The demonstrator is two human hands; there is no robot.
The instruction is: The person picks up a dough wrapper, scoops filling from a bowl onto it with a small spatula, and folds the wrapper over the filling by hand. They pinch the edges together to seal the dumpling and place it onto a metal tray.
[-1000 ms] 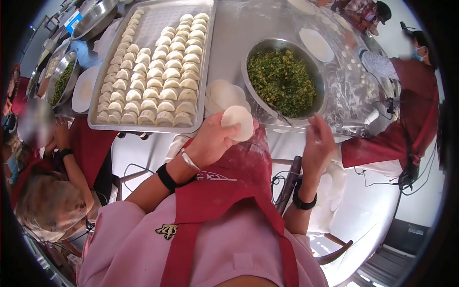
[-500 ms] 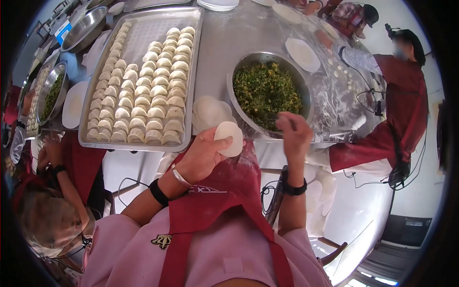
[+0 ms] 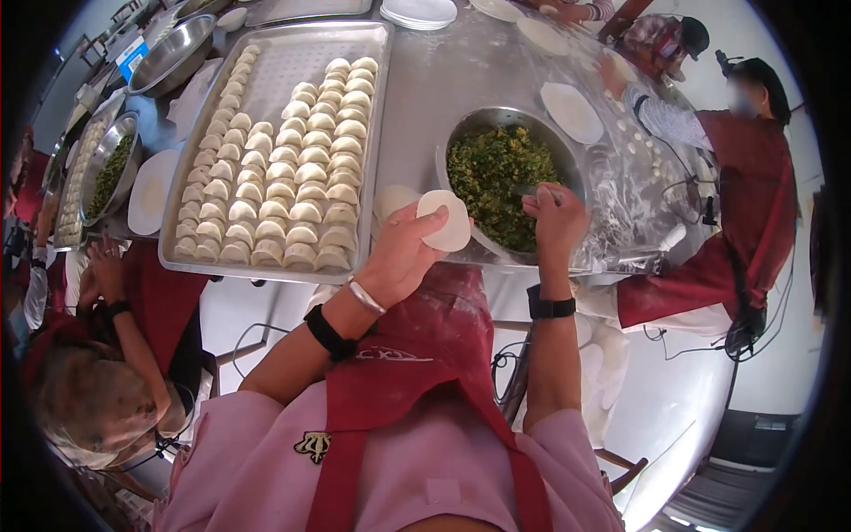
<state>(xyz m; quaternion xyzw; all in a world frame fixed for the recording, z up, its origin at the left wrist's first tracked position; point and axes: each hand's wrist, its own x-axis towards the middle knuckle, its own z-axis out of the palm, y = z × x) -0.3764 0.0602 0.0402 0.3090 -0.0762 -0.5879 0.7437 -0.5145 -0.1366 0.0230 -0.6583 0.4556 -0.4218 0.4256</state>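
My left hand (image 3: 403, 246) is closed on a round, flat dumpling wrapper (image 3: 450, 229), pinched under the thumb near the table's front edge. At the front right of the steel bowl (image 3: 576, 164), my right hand (image 3: 558, 217) grips a thin metal utensil (image 3: 526, 190); its tip is hard to make out. Chopped green and yellow filling (image 3: 496, 164) lies in that bowl. More wrappers (image 3: 392, 200) lie on the table behind my left hand, partly hidden by it. To the left, a perforated metal tray (image 3: 282, 71) carries rows of folded dumplings (image 3: 284, 168).
A white plate (image 3: 572, 113) stands beyond the bowl, near floured table and small dough pieces. Another white plate (image 3: 152, 191), a bowl of filling (image 3: 111, 173) and a steel bowl (image 3: 173, 58) are at left. Co-workers stand at right (image 3: 745, 177) and left (image 3: 106, 390).
My left hand has lifted the wrapper slightly up and to the right, closer to the bowl. My right hand has shifted a little right and up, and the utensil shows more clearly.
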